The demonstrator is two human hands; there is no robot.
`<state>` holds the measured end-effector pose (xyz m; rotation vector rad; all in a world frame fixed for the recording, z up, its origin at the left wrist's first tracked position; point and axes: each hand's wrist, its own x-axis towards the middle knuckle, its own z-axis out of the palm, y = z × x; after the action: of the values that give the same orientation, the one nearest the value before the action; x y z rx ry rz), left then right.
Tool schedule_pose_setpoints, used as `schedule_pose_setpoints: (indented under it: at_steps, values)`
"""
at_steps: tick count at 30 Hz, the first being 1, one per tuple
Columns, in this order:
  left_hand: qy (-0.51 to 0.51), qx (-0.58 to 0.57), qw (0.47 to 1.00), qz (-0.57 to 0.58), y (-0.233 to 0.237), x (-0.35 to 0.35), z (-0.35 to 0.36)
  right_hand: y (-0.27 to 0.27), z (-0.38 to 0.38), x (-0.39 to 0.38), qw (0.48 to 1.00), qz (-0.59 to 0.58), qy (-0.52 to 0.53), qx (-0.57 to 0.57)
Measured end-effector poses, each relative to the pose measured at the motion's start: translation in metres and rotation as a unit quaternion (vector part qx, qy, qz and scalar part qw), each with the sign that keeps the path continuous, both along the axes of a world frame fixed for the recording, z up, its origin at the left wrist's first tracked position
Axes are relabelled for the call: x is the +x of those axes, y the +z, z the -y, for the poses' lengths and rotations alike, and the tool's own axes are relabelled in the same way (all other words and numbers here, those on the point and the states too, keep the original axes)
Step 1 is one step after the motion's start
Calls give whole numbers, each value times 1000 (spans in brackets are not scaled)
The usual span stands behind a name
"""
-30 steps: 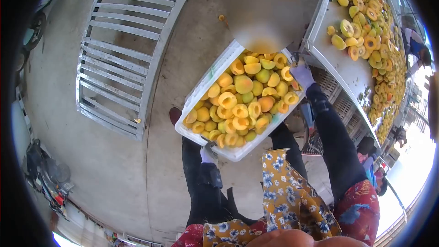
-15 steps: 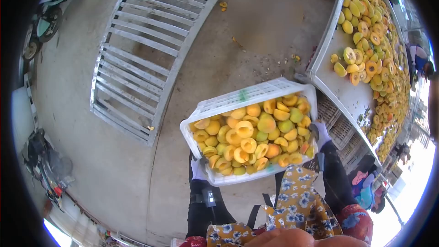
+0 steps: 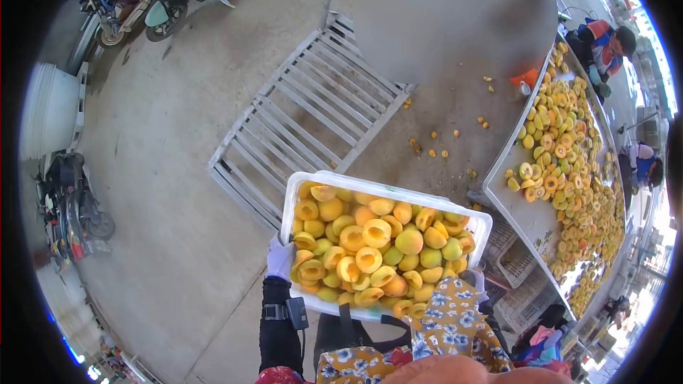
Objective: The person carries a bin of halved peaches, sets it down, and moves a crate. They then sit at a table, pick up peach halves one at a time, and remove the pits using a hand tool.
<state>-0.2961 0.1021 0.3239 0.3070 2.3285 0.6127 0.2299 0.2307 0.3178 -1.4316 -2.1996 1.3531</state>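
Observation:
A white plastic crate (image 3: 388,186) full of yellow peach halves (image 3: 370,238) hangs in front of my body, above the floor. My left hand (image 3: 281,257), in a pale glove, is closed on the crate's left end. At the right end, my right hand (image 3: 475,281) grips the crate; its fingers are mostly hidden by the crate and the flowered apron (image 3: 452,313). Some fruits look whole and greenish, while many halves show their pit hollows. Just beyond the crate's far left side lies a slatted metal rack (image 3: 313,96).
A metal table (image 3: 498,171) heaped with cut peaches (image 3: 569,178) stands at right, with stacked crates (image 3: 516,263) beneath. People (image 3: 608,46) are along its far side. Fruit pieces (image 3: 434,152) litter the floor. Motorbikes (image 3: 71,206) stand at left.
My view has shifted, so rack and table sit lower. The crate has turned, its left end swinging farther from me, and now overlaps the rack's near end in view. Both hands keep hold.

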Motion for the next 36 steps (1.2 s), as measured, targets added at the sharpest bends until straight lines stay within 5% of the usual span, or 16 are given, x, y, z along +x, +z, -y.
schedule_pose_setpoints:
  at_steps: [2,3,7,10,11,13,20,28,29,31,33,35,36]
  values:
    - [-7,-15,1000,-25,-4,-65,10,29,-12,-53,992,-14,-67,-103]
    - [6,-63,998,-29,32,-80,-3,52,-26,-83,986,-29,-97,-133]
    - [-46,-59,991,-113,69,-153,-38,59,-55,-177,791,-220,-393,-414]
    - [-90,-75,979,-168,131,-184,-96,52,-94,-216,918,-193,-204,-279]
    - [-115,-76,972,-192,122,-202,-104,52,-113,-234,854,-170,-292,-396]
    - [-139,-83,963,-217,128,-206,-144,-15,-129,-219,874,-213,-171,-402]
    - [-184,-116,969,-115,84,-303,-316,-15,-270,-306,740,-258,-363,-504]
    - [-251,-61,956,-139,-59,-366,-528,-88,-373,-378,638,-260,-507,-519]
    - [-263,-58,947,-176,-88,-376,-547,-110,-383,-387,639,-261,-506,-517]
    - [-240,-41,943,-226,-150,-402,-570,-195,-365,-382,785,-290,-392,-383]
    - [-178,-12,952,-248,-210,-419,-585,-223,-377,-381,804,-271,-404,-341]
    - [-160,35,982,-91,-172,-406,-598,-163,-412,-405,663,-241,-539,-460]
    - [-176,76,979,-70,-159,-398,-601,-161,-418,-407,668,-235,-533,-464]
